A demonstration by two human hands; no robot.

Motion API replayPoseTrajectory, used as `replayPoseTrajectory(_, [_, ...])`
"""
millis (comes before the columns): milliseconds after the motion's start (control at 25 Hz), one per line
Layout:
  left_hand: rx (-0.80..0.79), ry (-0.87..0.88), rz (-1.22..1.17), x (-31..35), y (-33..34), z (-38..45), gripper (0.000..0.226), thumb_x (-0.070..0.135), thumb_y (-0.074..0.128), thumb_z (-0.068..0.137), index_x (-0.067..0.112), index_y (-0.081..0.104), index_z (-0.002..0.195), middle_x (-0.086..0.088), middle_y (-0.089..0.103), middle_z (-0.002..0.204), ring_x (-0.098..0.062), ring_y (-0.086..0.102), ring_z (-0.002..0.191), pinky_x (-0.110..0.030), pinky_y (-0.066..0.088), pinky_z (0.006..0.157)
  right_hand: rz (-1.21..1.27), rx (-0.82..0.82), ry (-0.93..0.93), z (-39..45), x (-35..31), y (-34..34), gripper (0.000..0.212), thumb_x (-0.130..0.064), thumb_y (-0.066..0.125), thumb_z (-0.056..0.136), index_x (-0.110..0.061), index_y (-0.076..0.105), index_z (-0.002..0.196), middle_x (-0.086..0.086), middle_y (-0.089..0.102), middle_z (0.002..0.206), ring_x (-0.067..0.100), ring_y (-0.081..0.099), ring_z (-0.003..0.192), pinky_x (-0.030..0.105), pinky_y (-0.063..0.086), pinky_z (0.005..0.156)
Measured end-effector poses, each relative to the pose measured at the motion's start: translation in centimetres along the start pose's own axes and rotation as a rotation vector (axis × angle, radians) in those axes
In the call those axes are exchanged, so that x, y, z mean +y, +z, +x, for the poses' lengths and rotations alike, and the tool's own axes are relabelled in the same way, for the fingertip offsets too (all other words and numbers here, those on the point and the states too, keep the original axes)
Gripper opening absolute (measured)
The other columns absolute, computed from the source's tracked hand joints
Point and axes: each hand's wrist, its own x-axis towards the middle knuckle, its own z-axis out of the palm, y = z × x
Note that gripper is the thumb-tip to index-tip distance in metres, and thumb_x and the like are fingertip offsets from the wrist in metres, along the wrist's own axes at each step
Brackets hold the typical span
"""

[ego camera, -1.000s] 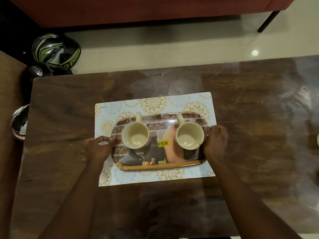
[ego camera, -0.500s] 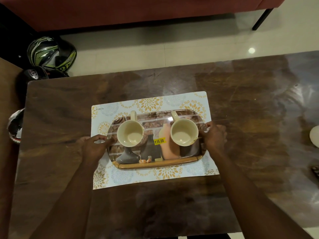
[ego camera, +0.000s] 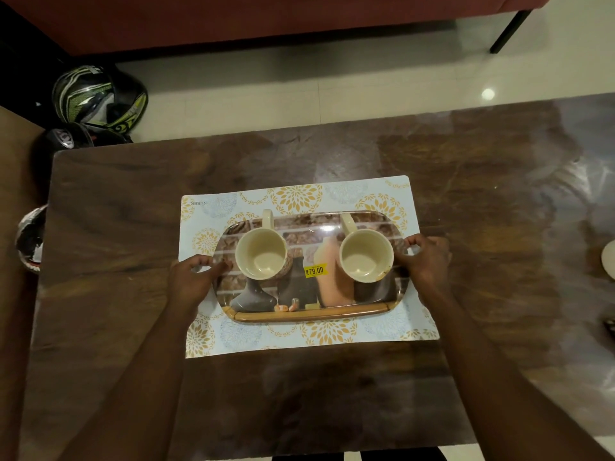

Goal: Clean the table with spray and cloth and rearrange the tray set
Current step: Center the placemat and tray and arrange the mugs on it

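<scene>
tray [ego camera: 309, 312] sits between left hand [ego camera: 191, 281] and right hand [ego camera: 426, 261].

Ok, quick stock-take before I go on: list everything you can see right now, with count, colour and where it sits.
table: one, dark brown glossy wood, fills most of the view
placemat: one, pale with gold and blue floral print, centre of the table
tray: one, printed picture, wooden-look edge, on the placemat
cups: two, cream, empty, side by side on the tray, handles pointing away
price sticker: one, yellow, on the tray between the cups
helmets: at least two, black and green, on the floor far left
sofa: one, red, beyond the table
left hand: at the tray's left edge
right hand: at the tray's right edge
</scene>
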Motion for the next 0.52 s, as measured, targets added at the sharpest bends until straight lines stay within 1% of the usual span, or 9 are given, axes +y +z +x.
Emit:
replayPoseTrajectory(80, [-0.003, 0.013, -0.018, 0.2, 0.9, -0.4, 0.018, 0.024, 0.087, 0.072, 0.014, 0.073, 0.076, -0.009, 0.075, 0.095, -0.03, 0.067, 0.108, -0.036, 0.048, 0.082, -0.013, -0.018, -0.012, 0.1, 0.1, -0.7, 0.027, -0.022, 0.084, 0.066, -0.03, 0.062, 0.079, -0.001, 0.045, 0.106, 0.031, 0.049, 0.108, 0.041, 0.057, 0.073])
replayPoseTrajectory(120, [-0.008, 0.02, -0.033, 0.4, 1.5, -0.6, 0.018, 0.023, 0.087, 0.072, 0.013, 0.073, 0.075, -0.009, 0.075, 0.094, -0.031, 0.067, 0.108, -0.037, 0.049, 0.084, -0.01, -0.024, -0.006, 0.4, 0.4, -1.3, 0.028, -0.025, 0.084, 0.063, -0.032, 0.06, 0.076, -0.001, 0.048, 0.103, 0.032, 0.053, 0.103, 0.047, 0.056, 0.075])
replayPoseTrajectory(160, [-0.017, 0.021, -0.043, 0.6, 2.1, -0.9, 0.018, 0.023, 0.087, 0.072, 0.012, 0.073, 0.075, -0.009, 0.075, 0.094, -0.03, 0.067, 0.108, -0.038, 0.05, 0.086, -0.017, -0.018, -0.001, 0.8, 1.0, -1.8, 0.028, -0.026, 0.084, 0.062, -0.032, 0.06, 0.076, 0.0, 0.051, 0.1, 0.031, 0.055, 0.099, 0.049, 0.054, 0.077])
replayPoseTrajectory(240, [-0.063, 0.019, -0.051, 0.9, 3.6, -1.3, 0.019, 0.023, 0.087, 0.072, 0.012, 0.072, 0.075, -0.011, 0.075, 0.097, -0.029, 0.068, 0.108, -0.04, 0.051, 0.089, -0.045, -0.006, -0.001, 1.5, 1.7, -3.3, 0.027, -0.025, 0.083, 0.064, -0.027, 0.061, 0.08, 0.004, 0.055, 0.099, 0.027, 0.057, 0.095, 0.051, 0.052, 0.081])
replayPoseTrajectory(280, [-0.082, 0.02, -0.043, 1.0, 4.3, -1.6, 0.02, 0.026, 0.087, 0.071, 0.014, 0.072, 0.075, -0.012, 0.074, 0.101, -0.027, 0.068, 0.107, -0.04, 0.052, 0.089, -0.06, -0.006, -0.006, 1.7, 2.0, -3.9, 0.027, -0.025, 0.081, 0.065, -0.026, 0.06, 0.082, 0.006, 0.058, 0.099, 0.028, 0.058, 0.095, 0.053, 0.05, 0.083])
replayPoseTrajectory(320, [-0.087, 0.027, -0.024, 1.1, 4.8, -2.0, 0.023, 0.031, 0.087, 0.07, 0.016, 0.072, 0.075, -0.014, 0.072, 0.107, -0.025, 0.068, 0.106, -0.038, 0.053, 0.088, -0.09, -0.003, -0.021, 1.8, 2.1, -4.4, 0.027, -0.025, 0.08, 0.066, -0.026, 0.06, 0.083, 0.008, 0.059, 0.101, 0.03, 0.058, 0.096, 0.055, 0.048, 0.085])
replayPoseTrajectory(400, [-0.065, 0.052, 0.046, 1.0, 5.3, -2.7, 0.033, 0.051, 0.084, 0.063, 0.023, 0.07, 0.072, -0.014, 0.064, 0.119, -0.02, 0.065, 0.107, -0.035, 0.052, 0.086, -0.203, 0.029, -0.035, 1.8, 2.2, -4.9, 0.028, -0.024, 0.078, 0.068, -0.022, 0.061, 0.091, 0.011, 0.056, 0.109, 0.034, 0.054, 0.105, 0.056, 0.043, 0.09])
replayPoseTrajectory(440, [-0.032, 0.065, 0.108, 1.1, 5.4, -3.0, 0.036, 0.06, 0.079, 0.06, 0.028, 0.068, 0.07, -0.014, 0.057, 0.126, -0.022, 0.062, 0.111, -0.038, 0.051, 0.089, -0.311, 0.063, -0.034, 1.5, 2.0, -4.9, 0.029, -0.023, 0.076, 0.07, -0.02, 0.061, 0.095, 0.012, 0.051, 0.115, 0.036, 0.049, 0.11, 0.054, 0.04, 0.093])
replayPoseTrajectory(520, [0.06, 0.129, 0.268, 1.3, 5.5, -3.6, 0.032, 0.066, 0.073, 0.06, 0.036, 0.06, 0.062, -0.009, 0.044, 0.134, -0.029, 0.05, 0.123, -0.052, 0.046, 0.099, -0.435, 0.117, -0.032, 1.1, 1.8, -4.6, 0.027, -0.019, 0.069, 0.077, -0.017, 0.06, 0.103, 0.015, 0.047, 0.12, 0.037, 0.043, 0.115, 0.05, 0.036, 0.094])
